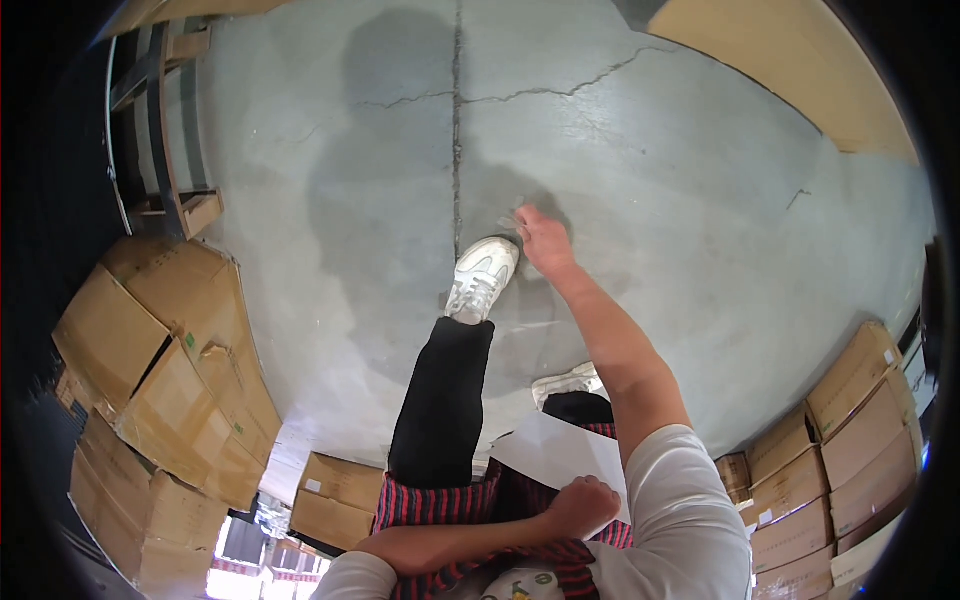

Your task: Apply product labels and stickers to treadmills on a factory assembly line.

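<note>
My left hand is closed, with its forearm across my waist. Its fingers grip the lower edge of a white sheet that looks like paper or card, spread over my lap. Low over the floor, my right hand reaches forward just past the toe of a white shoe. Its fingertips are pinched together on a small, thin, pale piece, too faint to name. Under the sheet shows a red and black striped apron.
Cardboard boxes are stacked at the left and more boxes at the right. A dark rack stands at the far left. Cardboard overhangs the far right. The grey concrete floor has cracks running across it.
</note>
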Demonstrator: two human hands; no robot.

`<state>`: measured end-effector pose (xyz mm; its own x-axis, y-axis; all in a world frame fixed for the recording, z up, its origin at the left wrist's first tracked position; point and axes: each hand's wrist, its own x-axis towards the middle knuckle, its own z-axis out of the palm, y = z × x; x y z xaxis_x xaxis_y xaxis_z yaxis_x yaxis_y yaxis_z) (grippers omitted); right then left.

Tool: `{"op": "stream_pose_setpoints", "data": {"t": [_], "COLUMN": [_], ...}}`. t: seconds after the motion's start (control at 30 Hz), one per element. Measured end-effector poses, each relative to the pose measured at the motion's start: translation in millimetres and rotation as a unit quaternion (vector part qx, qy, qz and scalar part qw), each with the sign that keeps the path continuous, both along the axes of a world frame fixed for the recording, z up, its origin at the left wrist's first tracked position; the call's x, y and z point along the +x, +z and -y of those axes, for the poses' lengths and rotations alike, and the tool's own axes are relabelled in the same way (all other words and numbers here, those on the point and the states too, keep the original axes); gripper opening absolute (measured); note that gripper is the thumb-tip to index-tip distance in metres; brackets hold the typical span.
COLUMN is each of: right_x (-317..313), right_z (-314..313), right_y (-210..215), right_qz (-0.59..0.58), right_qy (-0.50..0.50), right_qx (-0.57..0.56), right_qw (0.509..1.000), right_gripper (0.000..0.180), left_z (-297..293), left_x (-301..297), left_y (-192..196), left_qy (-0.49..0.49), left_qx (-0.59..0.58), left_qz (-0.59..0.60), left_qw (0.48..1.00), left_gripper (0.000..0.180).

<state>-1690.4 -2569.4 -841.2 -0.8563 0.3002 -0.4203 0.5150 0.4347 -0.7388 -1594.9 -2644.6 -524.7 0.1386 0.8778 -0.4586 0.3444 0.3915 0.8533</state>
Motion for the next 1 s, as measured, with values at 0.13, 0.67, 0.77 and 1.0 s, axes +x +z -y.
{"op": "stream_pose_setpoints", "data": {"t": [0.13,0.67,0.77,1.0], "right_x": [-25.3,95.8,135.0,130.0], "right_z": [3.1,-86.0,-106.7,-108.7], "right_y": [9.4,51.3,111.8,332.2], "right_qz": [0.13,0.201,0.195,0.164], "right_qy": [0.145,-0.134,-0.288,-0.349], "right_qx": [0.069,-0.086,-0.149,-0.16], "right_qw": [0.978,0.967,0.926,0.909], "right_gripper": [0.013,0.013,0.014,0.007], "left_z": [6.9,17.8,17.1,55.8], "left_x": [-4.2,36.2,37.7,46.5], "left_y": [-0.7,7.6,3.0,-41.0], "left_qy": [0.026,-0.038,0.098,0.076], "left_qx": [0.004,-0.063,0.002,0.018], "left_qz": [-0.015,0.046,0.049,0.014], "left_qw": [1.0,0.996,0.994,0.997], "left_gripper": [0.009,0.008,0.01,0.015]}}
